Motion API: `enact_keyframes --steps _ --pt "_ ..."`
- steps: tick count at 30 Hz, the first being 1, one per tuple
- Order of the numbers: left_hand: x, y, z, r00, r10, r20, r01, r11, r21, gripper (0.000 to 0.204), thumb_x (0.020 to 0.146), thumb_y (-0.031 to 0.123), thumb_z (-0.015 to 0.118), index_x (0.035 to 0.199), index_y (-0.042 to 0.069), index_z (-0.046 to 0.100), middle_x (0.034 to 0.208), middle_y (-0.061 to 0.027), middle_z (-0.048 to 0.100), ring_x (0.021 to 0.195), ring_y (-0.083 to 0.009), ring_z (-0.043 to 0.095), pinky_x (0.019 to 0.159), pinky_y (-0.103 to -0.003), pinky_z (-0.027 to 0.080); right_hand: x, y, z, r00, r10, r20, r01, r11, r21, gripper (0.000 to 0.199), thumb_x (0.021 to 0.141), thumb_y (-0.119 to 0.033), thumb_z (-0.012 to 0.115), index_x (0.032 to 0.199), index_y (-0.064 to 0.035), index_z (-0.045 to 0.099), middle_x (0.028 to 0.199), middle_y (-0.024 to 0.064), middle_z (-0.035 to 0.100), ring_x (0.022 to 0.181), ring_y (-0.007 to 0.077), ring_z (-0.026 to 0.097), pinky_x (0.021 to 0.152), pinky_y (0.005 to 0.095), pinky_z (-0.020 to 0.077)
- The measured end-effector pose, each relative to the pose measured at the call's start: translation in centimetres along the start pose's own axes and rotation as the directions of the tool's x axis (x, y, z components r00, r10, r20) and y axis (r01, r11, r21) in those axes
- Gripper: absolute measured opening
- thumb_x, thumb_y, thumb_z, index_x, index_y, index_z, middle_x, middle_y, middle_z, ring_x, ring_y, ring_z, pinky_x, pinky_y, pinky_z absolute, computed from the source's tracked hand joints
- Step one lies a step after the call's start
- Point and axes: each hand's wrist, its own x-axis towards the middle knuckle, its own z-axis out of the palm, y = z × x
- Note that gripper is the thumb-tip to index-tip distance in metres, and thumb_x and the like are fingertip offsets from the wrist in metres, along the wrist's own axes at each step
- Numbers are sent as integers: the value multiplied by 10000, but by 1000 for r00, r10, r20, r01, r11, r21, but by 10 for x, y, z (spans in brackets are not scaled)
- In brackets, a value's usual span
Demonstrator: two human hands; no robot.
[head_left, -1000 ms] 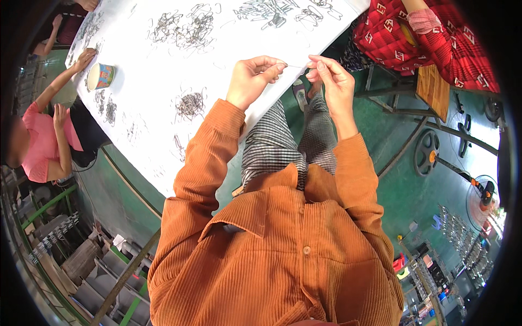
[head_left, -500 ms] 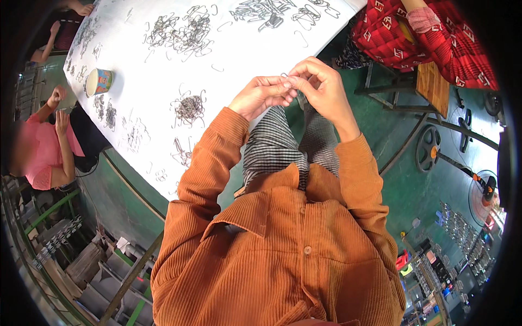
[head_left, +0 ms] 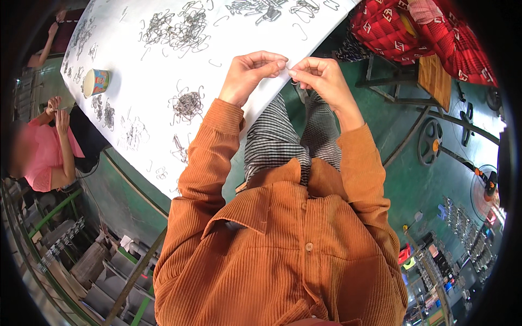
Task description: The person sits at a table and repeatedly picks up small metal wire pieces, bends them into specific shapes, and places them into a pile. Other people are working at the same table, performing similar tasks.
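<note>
My left hand (head_left: 251,75) is raised over the right edge of the white table (head_left: 147,81). Its thumb and forefinger pinch together, and what they hold, if anything, is too small to make out. Close beside it, a small gap away, my right hand (head_left: 324,81) is closed in a pinch. A thin curved bit of metal, seemingly a wire hook (head_left: 295,83), shows under its fingertips. On the table left of my hands lies a tangled pile of dark wire hooks (head_left: 187,105). Larger heaps of hooks (head_left: 179,27) lie farther off.
A patterned paper tub (head_left: 97,83) stands near the table's left edge. A person in pink (head_left: 46,152) sits at left; one in red plaid (head_left: 402,32) is at far right, by a wooden stool (head_left: 434,81). A fan (head_left: 484,193) stands on the green floor.
My hands, touching at the fingertips before, are now slightly apart. The left has moved up and a little left. The pink-clad person's hands have come closer together.
</note>
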Motion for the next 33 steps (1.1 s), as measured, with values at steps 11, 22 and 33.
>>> enact_keyframes --steps 11,22,33 --pt "19 16 -94 750 395 -530 -255 913 319 218 856 13 683 1067 -42 671 921 -89 698 814 -108 637 733 -234 525 60 28 -34 850 -360 -384 77 807 -586 167 805 -191 716 875 -41 690 820 119 691 758 286 672 690 386 528" --pt "29 1 -116 561 626 -542 -48 678 733 175 841 63 711 1016 52 715 954 -49 702 813 -112 649 704 -255 539 72 8 -17 918 -369 -146 52 478 -877 107 908 -85 540 966 5 549 964 198 626 876 360 643 753 445 523" --pt "37 -30 9 821 568 58 -391 483 783 105 779 78 708 879 46 711 801 -88 648 721 -278 644 669 -354 535 27 -13 -11 824 -472 313 447 202 -872 107 789 14 547 886 -29 528 878 91 525 869 272 609 665 376 546"
